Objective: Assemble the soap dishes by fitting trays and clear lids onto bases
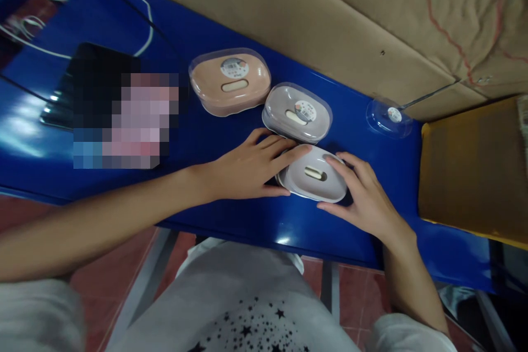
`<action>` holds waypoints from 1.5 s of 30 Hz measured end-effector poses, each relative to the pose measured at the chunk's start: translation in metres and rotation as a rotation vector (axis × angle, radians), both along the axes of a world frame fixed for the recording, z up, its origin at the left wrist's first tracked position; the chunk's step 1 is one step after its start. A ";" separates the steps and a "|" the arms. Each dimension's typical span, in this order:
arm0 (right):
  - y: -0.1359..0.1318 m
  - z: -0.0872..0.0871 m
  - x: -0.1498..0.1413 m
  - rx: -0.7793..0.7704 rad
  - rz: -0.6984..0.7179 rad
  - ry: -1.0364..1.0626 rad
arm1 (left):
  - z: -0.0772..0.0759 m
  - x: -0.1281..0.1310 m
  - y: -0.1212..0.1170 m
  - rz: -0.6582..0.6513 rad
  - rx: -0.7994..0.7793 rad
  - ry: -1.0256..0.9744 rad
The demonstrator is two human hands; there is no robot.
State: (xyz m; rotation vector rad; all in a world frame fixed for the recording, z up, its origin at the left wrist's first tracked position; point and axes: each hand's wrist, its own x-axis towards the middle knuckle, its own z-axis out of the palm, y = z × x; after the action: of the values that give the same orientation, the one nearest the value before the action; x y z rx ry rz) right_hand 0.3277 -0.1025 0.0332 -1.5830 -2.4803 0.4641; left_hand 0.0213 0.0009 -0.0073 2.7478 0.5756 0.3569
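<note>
A pale grey oval soap dish (297, 179) with a slot in its middle lies on the blue table between my two hands. My left hand (259, 165) grips its left end, index finger on the top rim and thumb at the near side. Around the right end curl the fingers of my right hand (363, 192), thumb low at the near edge. No label shows on this dish. Just behind it sits a grey soap dish (278, 115) under a clear lid with a round sticker. Farther left is a peach soap dish (206, 88), also lidded and stickered.
A loose clear lid (375, 121) with a round sticker lies at the right. Brown cardboard (330, 33) walls the back, and a yellow-edged box (470, 170) stands right. At left are a dark device (99, 60), partly blurred out, and a white cable (149, 22).
</note>
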 end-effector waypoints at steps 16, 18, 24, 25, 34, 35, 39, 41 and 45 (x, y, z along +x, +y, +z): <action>0.002 0.000 0.005 -0.001 0.012 0.017 | 0.000 0.001 0.000 -0.002 -0.002 0.005; 0.001 -0.001 0.005 -0.005 0.012 0.013 | 0.001 0.001 0.000 -0.010 0.002 -0.002; 0.002 -0.004 0.007 -0.029 0.006 0.006 | 0.002 0.000 0.001 -0.029 0.029 -0.019; 0.002 -0.004 0.007 -0.030 0.006 0.008 | 0.002 0.000 0.001 -0.028 0.029 -0.023; 0.003 -0.005 0.006 -0.012 -0.009 0.010 | 0.001 0.000 0.001 -0.018 0.013 -0.019; 0.003 -0.005 0.006 -0.009 -0.010 0.009 | 0.000 0.000 0.001 -0.016 0.014 -0.022; 0.002 -0.006 0.006 0.005 0.001 0.023 | 0.000 0.000 0.001 -0.021 0.040 -0.017; 0.002 -0.006 0.005 0.008 0.009 0.031 | 0.000 0.000 0.001 -0.024 0.045 -0.009; 0.002 -0.006 0.003 0.018 0.021 0.024 | 0.000 0.000 0.001 -0.012 0.030 0.006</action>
State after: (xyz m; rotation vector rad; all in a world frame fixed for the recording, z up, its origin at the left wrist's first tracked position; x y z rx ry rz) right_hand 0.3305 -0.1009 0.0268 -1.5375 -2.4783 0.4597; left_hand 0.0213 0.0017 -0.0077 2.7811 0.5589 0.3582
